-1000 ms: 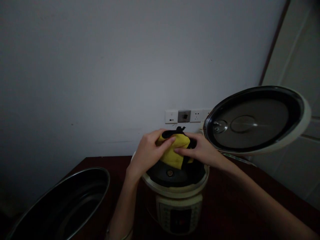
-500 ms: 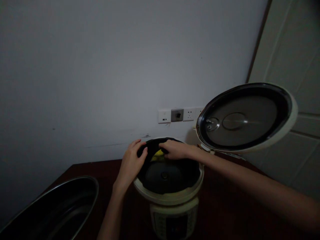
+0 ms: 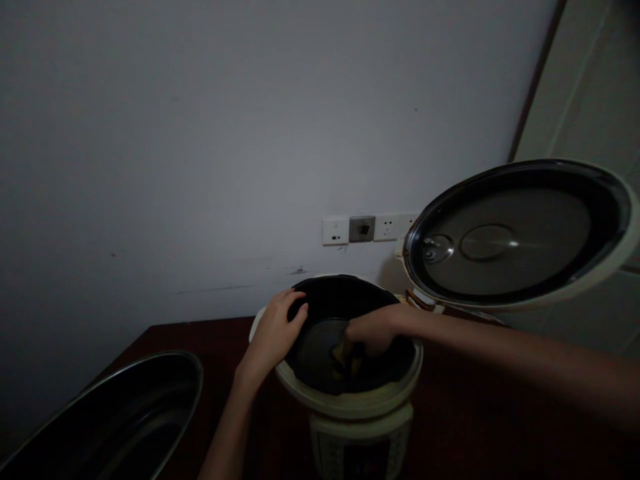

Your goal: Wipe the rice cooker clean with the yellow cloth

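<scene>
A cream rice cooker (image 3: 350,400) stands on a dark wooden table, its lid (image 3: 515,233) swung open to the right. My left hand (image 3: 275,333) rests on the cooker's left rim, fingers curled over the edge. My right hand (image 3: 370,330) reaches down inside the dark cavity, closed on a yellow cloth (image 3: 343,352) pressed against the bottom. Only a dim corner of the cloth shows in the shadow.
The cooker's removed metal inner pot (image 3: 115,420) lies at the lower left on the table (image 3: 200,340). Wall sockets (image 3: 363,229) sit behind the cooker on a white wall. A pale door (image 3: 595,100) stands at the right.
The yellow cloth went from above the cooker's rim down into its cavity with my right hand. My left hand let go of the cloth and settled on the left rim.
</scene>
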`<state>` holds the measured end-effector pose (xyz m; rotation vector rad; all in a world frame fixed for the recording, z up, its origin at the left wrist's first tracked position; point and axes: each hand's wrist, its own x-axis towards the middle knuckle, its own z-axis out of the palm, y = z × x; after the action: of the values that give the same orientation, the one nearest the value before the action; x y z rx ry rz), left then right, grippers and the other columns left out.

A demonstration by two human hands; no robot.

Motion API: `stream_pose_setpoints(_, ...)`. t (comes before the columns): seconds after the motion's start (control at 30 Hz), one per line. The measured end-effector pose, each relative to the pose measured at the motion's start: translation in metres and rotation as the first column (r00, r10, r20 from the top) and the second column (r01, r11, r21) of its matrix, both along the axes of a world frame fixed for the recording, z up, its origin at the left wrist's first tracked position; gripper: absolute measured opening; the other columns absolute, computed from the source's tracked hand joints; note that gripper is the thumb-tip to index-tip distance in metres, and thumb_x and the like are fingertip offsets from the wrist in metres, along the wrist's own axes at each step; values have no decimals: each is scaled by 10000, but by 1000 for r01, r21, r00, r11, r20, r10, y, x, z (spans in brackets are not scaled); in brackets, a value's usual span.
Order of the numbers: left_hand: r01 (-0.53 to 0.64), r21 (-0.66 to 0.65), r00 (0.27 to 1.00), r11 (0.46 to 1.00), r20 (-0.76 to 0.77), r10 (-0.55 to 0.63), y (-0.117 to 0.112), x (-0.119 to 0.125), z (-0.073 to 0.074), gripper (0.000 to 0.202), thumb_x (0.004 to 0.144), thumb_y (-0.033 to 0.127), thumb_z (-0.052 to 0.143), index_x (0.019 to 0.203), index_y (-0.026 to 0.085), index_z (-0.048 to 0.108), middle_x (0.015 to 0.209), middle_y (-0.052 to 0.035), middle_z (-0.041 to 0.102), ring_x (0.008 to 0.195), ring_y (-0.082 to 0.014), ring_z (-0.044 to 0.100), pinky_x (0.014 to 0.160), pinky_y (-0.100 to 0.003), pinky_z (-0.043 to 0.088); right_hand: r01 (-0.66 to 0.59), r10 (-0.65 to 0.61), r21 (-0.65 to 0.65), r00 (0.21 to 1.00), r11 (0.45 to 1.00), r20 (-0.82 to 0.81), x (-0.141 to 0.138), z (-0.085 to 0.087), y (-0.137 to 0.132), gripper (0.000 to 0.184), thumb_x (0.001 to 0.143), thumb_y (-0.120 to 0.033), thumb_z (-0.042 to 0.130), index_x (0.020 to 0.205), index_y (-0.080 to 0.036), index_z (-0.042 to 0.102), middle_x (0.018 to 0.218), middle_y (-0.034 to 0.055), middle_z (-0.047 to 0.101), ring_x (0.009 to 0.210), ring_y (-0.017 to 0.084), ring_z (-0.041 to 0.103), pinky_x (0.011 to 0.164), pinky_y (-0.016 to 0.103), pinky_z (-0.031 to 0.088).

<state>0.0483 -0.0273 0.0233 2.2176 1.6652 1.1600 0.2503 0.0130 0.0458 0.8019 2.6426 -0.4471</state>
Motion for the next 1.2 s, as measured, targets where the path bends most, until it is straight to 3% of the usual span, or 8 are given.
stream_pose_setpoints(0.07,-7,0,1000,1000,2,7,0,0,0,297,851,298,476,1081,181,623,1230,-98,600,1189,-215,514,1036,-380,366,-2,7,-59,996,998,89,4,8,3,521,576,15,538,1015,-205,711,838,13,721,713,149,644,569,195,446)
stream_pose_setpoints(0.13,-9,1,1000,1000,3,9,0,0,0,299,852,298,474,1082,178,621,1234,-101,597,1191,-218,511,1036,-382,365,22,-23,10,996,1000,90,3,16,6,539,593,5,520,1070,-180,690,885,47,720,766,173,650,605,216,455)
stream_pose_setpoints(0.3,13,6,1000,1000,2,-13,1,0,-1,305,869,295,441,1085,170,616,1238,-104,590,1186,-214,511,1034,-379,364,36,33,287,972,957,-235,-14,12,14,526,681,4,472,1177,-101,613,1083,132,671,992,203,615,831,260,437)
stream_pose_setpoints(0.5,-2,1,1000,1000,29,2,0,1,0,293,861,288,448,1065,178,627,1199,-94,617,1164,-207,531,1028,-365,372,-81,75,76,994,994,78,-21,-12,8,507,646,1,508,1115,-126,654,1019,104,698,843,189,647,653,238,461)
stream_pose_setpoints(0.83,33,-9,996,999,81,-32,0,-3,2,269,849,302,461,1016,213,653,1173,-70,638,1148,-197,544,1028,-372,370,-13,33,-94,978,995,204,-6,9,-1,484,630,8,521,1048,-161,698,865,48,719,710,166,645,541,211,439)
stream_pose_setpoints(1.03,64,-27,990,998,130,-60,7,-15,-3,326,870,285,409,1092,186,626,1294,-87,566,1248,-188,468,1068,-361,320,-93,125,259,986,961,-111,-21,35,12,568,664,58,455,1164,-146,633,1089,92,679,982,182,618,817,253,443)
stream_pose_setpoints(1.1,26,-21,994,999,109,-23,8,-16,-7,351,871,289,408,1146,173,594,1307,-104,553,1261,-203,455,1071,-378,313,-121,169,314,977,941,-128,-34,30,19,530,704,45,463,1172,-147,621,1110,98,667,1008,183,607,849,262,428)
stream_pose_setpoints(1.2,-13,-29,999,1000,52,14,6,-15,-10,411,883,359,403,1210,156,546,1283,-134,568,1223,-232,497,1041,-385,348,-91,97,292,995,952,-8,-49,9,30,402,763,-4,475,1097,-137,652,1086,123,667,1000,205,606,846,297,431)
